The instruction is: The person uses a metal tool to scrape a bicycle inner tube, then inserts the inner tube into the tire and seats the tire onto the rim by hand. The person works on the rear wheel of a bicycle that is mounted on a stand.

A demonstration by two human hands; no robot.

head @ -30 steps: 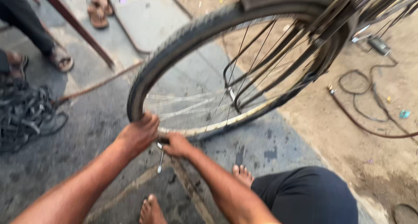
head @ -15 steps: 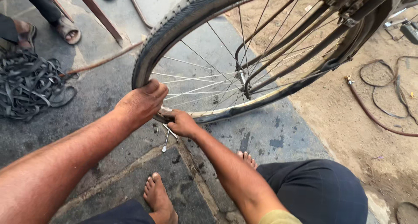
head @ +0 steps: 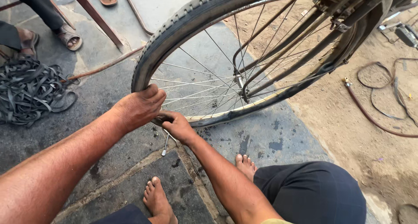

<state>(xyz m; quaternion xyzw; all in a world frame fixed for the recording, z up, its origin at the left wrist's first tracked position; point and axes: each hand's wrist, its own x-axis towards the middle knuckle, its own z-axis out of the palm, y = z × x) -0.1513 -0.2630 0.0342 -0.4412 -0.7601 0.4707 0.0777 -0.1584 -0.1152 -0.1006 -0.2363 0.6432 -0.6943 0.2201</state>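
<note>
A bicycle wheel with a black tyre (head: pixel 187 19) and thin metal spokes fills the upper middle of the head view, resting on grey stone paving. My left hand (head: pixel 138 106) grips the tyre at its lower left edge. Just to the right, my right hand (head: pixel 176 126) presses its fingers against the rim and tyre at the wheel's lowest point. A thin metal lever (head: pixel 165 145) hangs down from the rim below my hands. My bare feet (head: pixel 157 200) and dark trousers show at the bottom.
A heap of black rubber strips (head: pixel 28 91) lies at the left. Another person's sandalled foot (head: pixel 67 36) stands at the upper left beside a rusty metal bar (head: pixel 93 16). A hose (head: pixel 374 115) and cables lie on sandy ground at the right.
The view has drawn closer to the wheel and shifted. Both hands stay at the wheel's lower left edge, my left hand now wrapped more firmly over the tyre.
</note>
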